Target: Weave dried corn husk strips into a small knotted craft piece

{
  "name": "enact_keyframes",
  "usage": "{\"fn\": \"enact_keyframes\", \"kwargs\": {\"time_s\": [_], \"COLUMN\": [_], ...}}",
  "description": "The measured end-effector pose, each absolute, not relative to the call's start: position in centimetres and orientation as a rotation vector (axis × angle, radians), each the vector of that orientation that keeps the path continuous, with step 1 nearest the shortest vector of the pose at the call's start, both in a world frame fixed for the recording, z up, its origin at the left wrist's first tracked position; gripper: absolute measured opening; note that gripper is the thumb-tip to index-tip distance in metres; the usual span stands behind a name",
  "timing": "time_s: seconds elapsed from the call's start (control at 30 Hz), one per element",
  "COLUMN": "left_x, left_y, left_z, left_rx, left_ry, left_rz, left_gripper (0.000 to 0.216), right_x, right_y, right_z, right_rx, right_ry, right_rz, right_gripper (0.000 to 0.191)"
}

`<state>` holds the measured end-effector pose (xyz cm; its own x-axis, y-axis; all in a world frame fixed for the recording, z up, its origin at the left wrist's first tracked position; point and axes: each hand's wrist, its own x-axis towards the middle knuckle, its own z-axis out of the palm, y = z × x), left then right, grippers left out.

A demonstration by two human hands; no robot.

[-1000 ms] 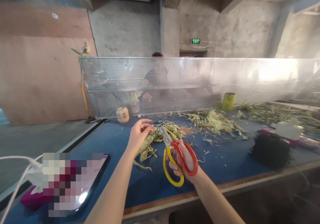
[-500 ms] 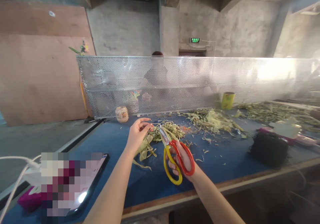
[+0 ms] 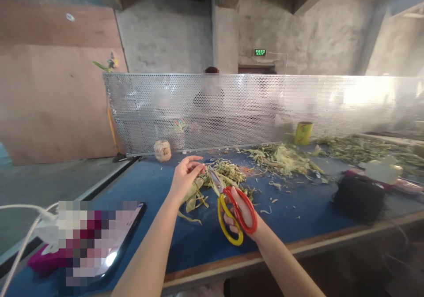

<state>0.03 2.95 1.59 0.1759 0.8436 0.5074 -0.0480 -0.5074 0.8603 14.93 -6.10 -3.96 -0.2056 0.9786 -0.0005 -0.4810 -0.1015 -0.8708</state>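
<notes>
**Blue bench, husks under both your hands**

You face a blue-topped table (image 3: 159, 186) in a bare concrete room, with a perforated metal screen (image 3: 251, 107) standing along its far edge. At the lower left of the frame a phone (image 3: 114, 244) lies on the table with its screen lit, and a white cable (image 3: 23, 239) runs beside it. Further up, just in front of the screen, sits a small beige ball of twine (image 3: 162, 150).

Near the centre, your left hand (image 3: 183, 180) reaches forward, and its fingertips are pinched together on a strand at the left edge of the husks (image 3: 225, 173). These lie in a loose green-yellow heap on the table, between your two hands and slightly above them in the frame.

Just right of centre, your right hand (image 3: 243, 213) grips the scissors (image 3: 232, 208), with fingers through the red and yellow loops. The blades look nearly closed, and the tip points up and left into the heap, close to your left fingertips.

To the right, more husk scraps are spread along the screen, beside a yellow-green cup (image 3: 303, 133). A black bundle (image 3: 359, 197) rests near the right edge.
</notes>
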Motion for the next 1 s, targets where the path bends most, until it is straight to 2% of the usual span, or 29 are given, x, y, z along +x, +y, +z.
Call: {"fn": "enact_keyframes", "kwargs": {"time_s": [1.0], "left_x": [-0.06], "left_y": [3.25], "left_z": [1.47], "left_rx": [1.716], "left_ry": [0.811], "left_rz": [1.444], "left_gripper": [0.029], "right_x": [14.84], "right_y": [-6.14], "right_z": [-3.97], "right_rx": [-0.915], "right_ry": [-0.916], "right_rz": [1.534], "right_gripper": [0.046]}}
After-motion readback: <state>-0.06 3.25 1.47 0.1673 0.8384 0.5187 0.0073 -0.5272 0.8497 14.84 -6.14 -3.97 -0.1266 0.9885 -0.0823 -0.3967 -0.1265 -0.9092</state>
